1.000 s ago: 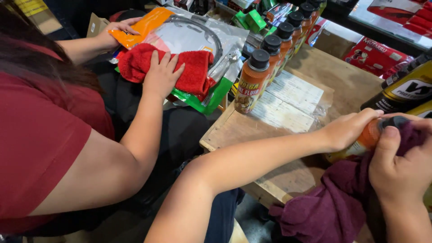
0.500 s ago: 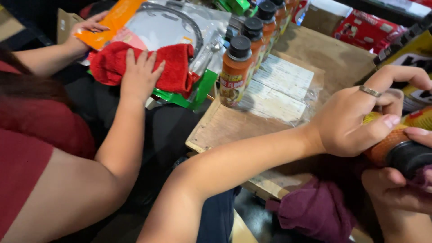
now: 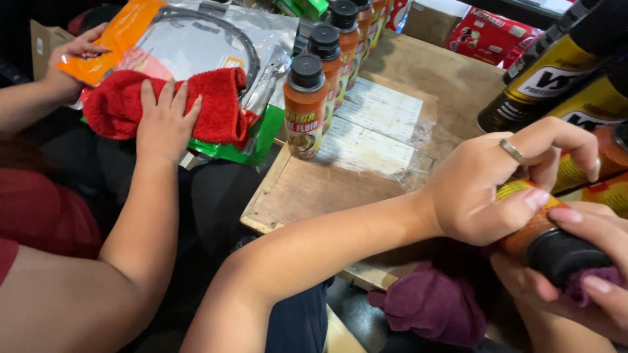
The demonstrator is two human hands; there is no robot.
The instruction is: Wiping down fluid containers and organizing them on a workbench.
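Note:
My left hand (image 3: 500, 189), with a ring on one finger, grips the body of an orange bottle (image 3: 533, 212) lying tilted toward me. My right hand (image 3: 575, 278) holds the bottle's black cap (image 3: 562, 252) end, with a bit of maroon cloth (image 3: 582, 284) pinched under the fingers. More of the maroon cloth (image 3: 432, 304) hangs below the bottle, over the table's near edge.
A row of orange bottles with black caps (image 3: 306, 108) stands on the wooden table (image 3: 314, 193). Black-and-yellow cans (image 3: 556, 72) are at the right. At the left a person in a red shirt presses a hand (image 3: 163, 121) on a red towel (image 3: 219, 104) over a plastic-wrapped package (image 3: 196, 39).
The view has shifted and closed in. My left hand has come over the orange bottle and gripped its body. The other person's hand stays on the red towel.

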